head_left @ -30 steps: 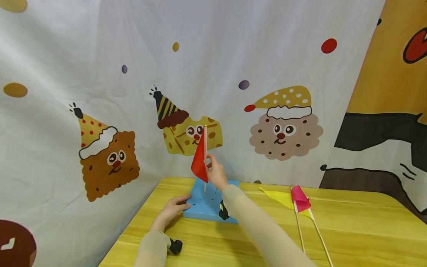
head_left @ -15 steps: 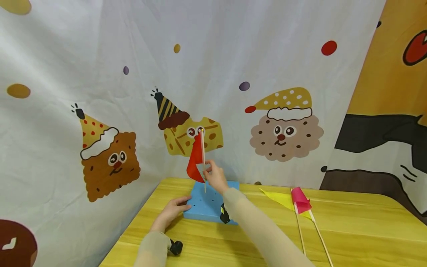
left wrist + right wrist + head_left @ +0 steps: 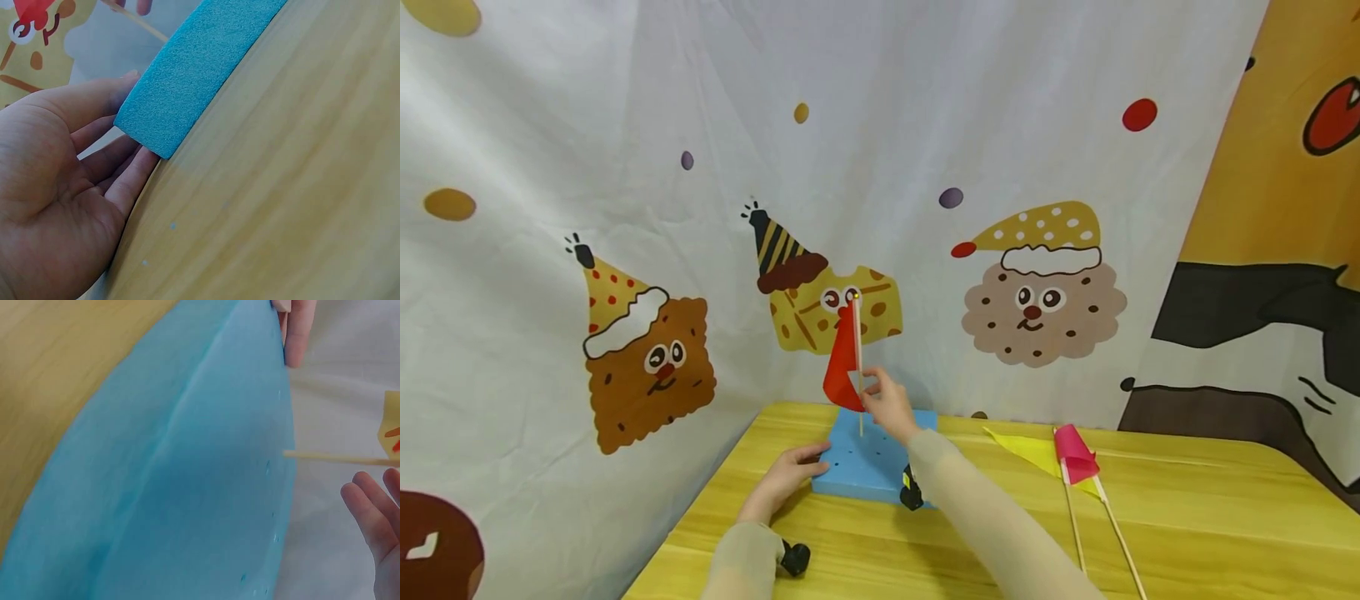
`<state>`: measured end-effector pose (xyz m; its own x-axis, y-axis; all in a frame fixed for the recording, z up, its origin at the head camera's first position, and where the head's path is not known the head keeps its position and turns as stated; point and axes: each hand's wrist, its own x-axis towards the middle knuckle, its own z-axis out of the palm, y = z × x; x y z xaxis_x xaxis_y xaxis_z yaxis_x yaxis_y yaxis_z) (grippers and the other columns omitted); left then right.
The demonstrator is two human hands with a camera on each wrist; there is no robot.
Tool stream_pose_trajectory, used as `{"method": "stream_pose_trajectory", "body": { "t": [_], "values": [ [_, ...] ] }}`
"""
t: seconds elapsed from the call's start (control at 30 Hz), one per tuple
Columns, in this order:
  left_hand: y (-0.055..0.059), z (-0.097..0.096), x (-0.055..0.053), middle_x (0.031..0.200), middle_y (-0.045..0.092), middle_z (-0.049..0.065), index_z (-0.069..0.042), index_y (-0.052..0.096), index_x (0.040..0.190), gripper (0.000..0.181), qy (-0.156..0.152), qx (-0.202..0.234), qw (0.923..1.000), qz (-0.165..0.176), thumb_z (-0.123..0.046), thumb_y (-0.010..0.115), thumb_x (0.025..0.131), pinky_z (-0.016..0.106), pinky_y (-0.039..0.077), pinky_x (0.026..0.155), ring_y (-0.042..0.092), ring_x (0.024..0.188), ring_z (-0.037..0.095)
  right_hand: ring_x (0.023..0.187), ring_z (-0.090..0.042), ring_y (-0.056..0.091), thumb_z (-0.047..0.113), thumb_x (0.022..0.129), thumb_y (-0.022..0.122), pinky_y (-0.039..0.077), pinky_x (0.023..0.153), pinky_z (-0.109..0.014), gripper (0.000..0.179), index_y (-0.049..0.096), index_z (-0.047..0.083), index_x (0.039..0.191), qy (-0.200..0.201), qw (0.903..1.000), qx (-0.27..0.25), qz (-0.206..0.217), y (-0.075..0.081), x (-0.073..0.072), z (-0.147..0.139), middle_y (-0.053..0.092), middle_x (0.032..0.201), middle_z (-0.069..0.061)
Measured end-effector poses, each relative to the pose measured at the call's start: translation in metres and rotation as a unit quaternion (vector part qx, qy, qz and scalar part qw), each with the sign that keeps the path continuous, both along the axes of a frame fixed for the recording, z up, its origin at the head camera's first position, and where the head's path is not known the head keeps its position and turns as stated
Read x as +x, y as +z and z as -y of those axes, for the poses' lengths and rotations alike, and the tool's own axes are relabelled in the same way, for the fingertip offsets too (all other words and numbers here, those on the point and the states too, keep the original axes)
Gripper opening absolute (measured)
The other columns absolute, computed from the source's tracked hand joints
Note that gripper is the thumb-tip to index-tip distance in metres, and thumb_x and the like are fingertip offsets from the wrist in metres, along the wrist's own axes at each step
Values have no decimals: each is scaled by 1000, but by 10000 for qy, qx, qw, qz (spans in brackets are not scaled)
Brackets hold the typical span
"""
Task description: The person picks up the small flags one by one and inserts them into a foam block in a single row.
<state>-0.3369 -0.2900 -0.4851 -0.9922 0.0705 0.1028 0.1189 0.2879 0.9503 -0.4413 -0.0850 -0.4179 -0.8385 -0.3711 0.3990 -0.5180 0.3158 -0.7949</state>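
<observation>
Pinching flag [image 3: 841,375] low on its stick [image 3: 861,425], right hand [image 3: 891,407] is the nearer one. Stick near vertical, lower tip below grip at block [image 3: 868,477] top; can't tell if seated. Left hand [image 3: 788,473] braces block's left side, fingers uncurled.

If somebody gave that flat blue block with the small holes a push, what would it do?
The flat blue block with small holes would probably feel light for its size, as its grainy side looks like foam. It would likely slide rather than tip, lying broad and low on the yellow wood-grain table. Its straight, flat edges suggest it wouldn't roll.
</observation>
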Motion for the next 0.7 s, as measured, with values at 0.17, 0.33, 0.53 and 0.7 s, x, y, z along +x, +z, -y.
{"method": "stream_pose_trajectory", "body": {
  "t": [0.17,0.33,0.53,0.7],
  "values": [
    [-1,0,0,141,48,22,1,54,137,48,-69,-10,10000,7,-17,66,94,54,36,105,42,130,41,87,-36,67,17,97,62,57,58,-36,40,51,13,135,233,9995,-190,49,-5,-2,-22,67,104,-9],
    [-2,-3,-2,143,45,23,0,52,139,50,-190,-69,9998,-2,-19,65,94,54,37,104,44,128,41,86,-41,67,16,93,67,57,63,-50,36,58,10,127,291,9979,-554,139,-3,1,-67,69,97,-11],
    [-2,-2,-2,142,46,23,-1,53,138,50,-174,-33,9998,19,-19,66,94,54,37,104,44,128,41,88,-36,68,20,94,66,57,68,-49,32,59,6,122,262,9964,-599,542,-2,13,-138,67,103,-17],
    [1,5,-1,144,44,23,-1,52,140,51,-160,-141,9998,48,-20,66,94,55,36,105,41,130,42,88,-36,68,18,95,66,58,66,-43,35,56,2,125,35,9943,-632,854,-3,26,-197,66,103,-18]
  ]
}}
